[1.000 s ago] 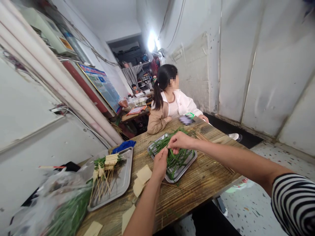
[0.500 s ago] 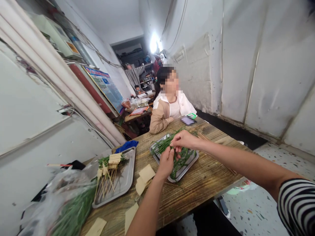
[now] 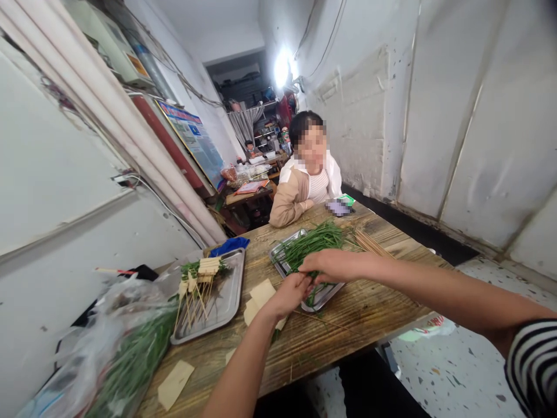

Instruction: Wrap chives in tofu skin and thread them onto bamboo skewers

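My left hand (image 3: pixel 292 293) is closed at the near side of a metal tray (image 3: pixel 322 302), with green ends showing below it. Over it reaches my right hand (image 3: pixel 328 266), its fingers bent down to meet the left fingertips. Both appear to grip a few strands of chives, mostly hidden by the fingers. A heap of loose chives (image 3: pixel 315 241) fills the tray behind them. Beside my left wrist lie pale tofu sheets (image 3: pixel 263 294), partly covered by the forearm.
A second tray (image 3: pixel 230 307) at left carries skewered tofu rolls (image 3: pixel 209 267) with greens. A plastic bag of greens (image 3: pixel 130 360) sits at the table's left edge. Bamboo skewers (image 3: pixel 372 244) lie at right. Across the table (image 3: pixel 348 325) sits a person (image 3: pixel 289 200) near a phone (image 3: pixel 339 207).
My hands have moved toward me and lower, off the chive heap to the tray's near side. My right hand has turned palm down over the left. The person's head has turned toward me.
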`<state>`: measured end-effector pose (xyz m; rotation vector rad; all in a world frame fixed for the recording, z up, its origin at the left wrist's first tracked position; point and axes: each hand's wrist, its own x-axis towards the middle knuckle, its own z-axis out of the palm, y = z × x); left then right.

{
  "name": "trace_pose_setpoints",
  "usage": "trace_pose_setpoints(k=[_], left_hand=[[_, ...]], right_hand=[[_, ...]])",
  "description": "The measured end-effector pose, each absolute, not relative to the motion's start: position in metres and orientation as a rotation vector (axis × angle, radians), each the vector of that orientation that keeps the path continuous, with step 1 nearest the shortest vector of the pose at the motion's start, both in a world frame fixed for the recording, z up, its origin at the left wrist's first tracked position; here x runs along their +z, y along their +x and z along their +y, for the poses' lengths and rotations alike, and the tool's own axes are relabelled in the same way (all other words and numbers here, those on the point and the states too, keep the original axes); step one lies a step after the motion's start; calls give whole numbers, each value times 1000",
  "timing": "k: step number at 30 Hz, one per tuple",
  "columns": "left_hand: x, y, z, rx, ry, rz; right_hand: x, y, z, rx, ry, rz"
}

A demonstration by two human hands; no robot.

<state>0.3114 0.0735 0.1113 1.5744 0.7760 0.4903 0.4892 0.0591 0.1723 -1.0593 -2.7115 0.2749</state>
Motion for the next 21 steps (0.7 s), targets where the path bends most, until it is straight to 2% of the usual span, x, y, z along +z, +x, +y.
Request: trace_pose_setpoints(k=[6,15,17,21], left_hand=[[125,289,64,362,1438,692],[109,244,59,290,1491,802],[110,233,58,371,1663,909],[121,223,54,870,2145,1373]], right_hand=[[166,459,40,-23,-1265,-2920],[160,463,51,118,-1299,-2719],[160,463,53,165,-1307,-2677],[157,453,55,122,-1347,-2698]])
